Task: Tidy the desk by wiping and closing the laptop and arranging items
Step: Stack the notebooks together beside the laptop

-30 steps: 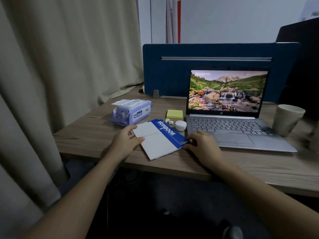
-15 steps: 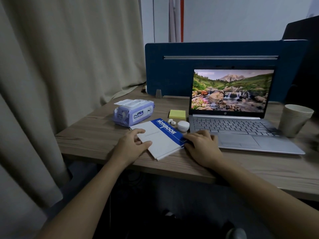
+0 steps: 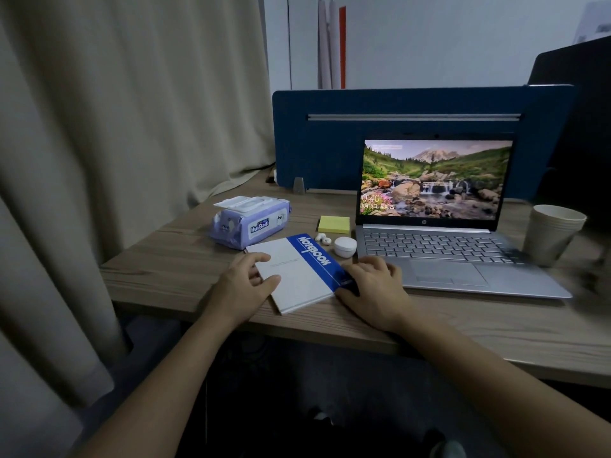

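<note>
The left hand (image 3: 243,287) is lying flat, fingers spread, on the near-left corner of the notebook (image 3: 299,274), while the right hand (image 3: 372,289) is pressing against the notebook's blue spine edge with its fingers loosely curled; neither hand is clamped around it, both are only touching it from opposite sides. The notebook is sitting skewed on the counter (image 3: 172,266) between the two hands. Just beyond the right hand's fingertips, the earbud case (image 3: 345,246) and loose earbuds (image 3: 322,239) are resting, with the sticky notes (image 3: 334,224) a little farther out. Beyond the left hand, the wipes pack (image 3: 249,224) is lying with its lid flipped open. To the far side of the right hand, the laptop (image 3: 433,226) is standing open with its screen lit, and a stack of paper cups (image 3: 550,233) is waiting past it. The step in hand seems to be arranging: squaring up the notebook. The laptop looks not yet wiped or closed, so the next move probably calls for turning the notebook parallel to the counter edge without nudging the earbuds, then reaching toward the wipes.
</note>
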